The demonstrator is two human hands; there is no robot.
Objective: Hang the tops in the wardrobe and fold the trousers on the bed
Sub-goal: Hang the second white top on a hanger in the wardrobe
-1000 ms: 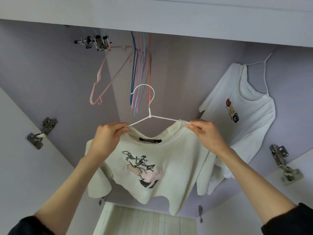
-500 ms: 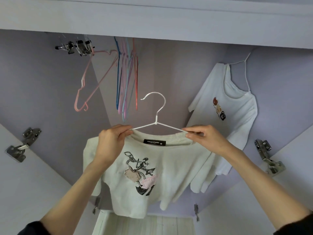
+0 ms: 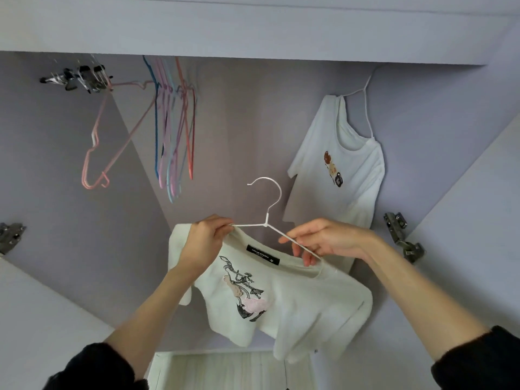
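Right shoulder of top off hanger

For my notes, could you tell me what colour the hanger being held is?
White: the hanger shows clearly in the head view.

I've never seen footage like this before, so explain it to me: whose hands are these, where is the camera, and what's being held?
The camera sits on a person's head, looking up into an open lilac wardrobe. Both bare hands belong to that person. The left hand grips a cream T-shirt with a cartoon print at its collar, together with one end of a thin white wire hanger. The right hand pinches the hanger's other arm, which is outside the collar. Behind hang a white T-shirt with a small print and several empty coloured hangers.
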